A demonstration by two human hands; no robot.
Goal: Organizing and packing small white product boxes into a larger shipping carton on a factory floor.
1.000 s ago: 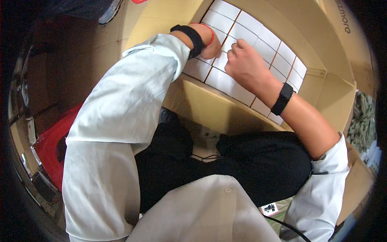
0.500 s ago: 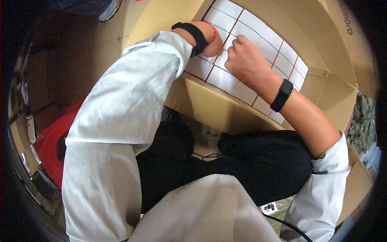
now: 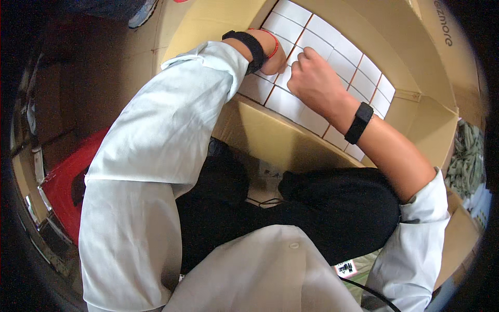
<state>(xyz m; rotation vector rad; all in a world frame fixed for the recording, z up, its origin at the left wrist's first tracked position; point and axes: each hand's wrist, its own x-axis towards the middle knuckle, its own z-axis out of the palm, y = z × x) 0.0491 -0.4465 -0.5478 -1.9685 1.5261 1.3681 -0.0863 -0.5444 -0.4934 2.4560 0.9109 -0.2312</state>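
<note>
An open cardboard carton [image 3: 260, 122] holds several white boxes [image 3: 340, 42] packed in rows, with thin brown lines between some of them. Over the near left rows is my left hand [image 3: 274, 58], bent at the wrist; its fingers are hidden from view. Just to its right, my right hand [image 3: 316, 78] is closed with the fingers curled down at the box tops. Whatever it may grip is hidden beneath it. The two hands are close together but apart.
Carton flaps [image 3: 210, 26] stand out around the boxes. My black-trousered legs [image 3: 338, 208] are against the near side. A red object [image 3: 67, 190] lies at left, a green bundle [image 3: 464, 161] at right. Someone's shoe [image 3: 142, 14] shows at the upper left.
Both hands keep nearly the same place over the boxes. The right hand and wrist have shifted very slightly left.
</note>
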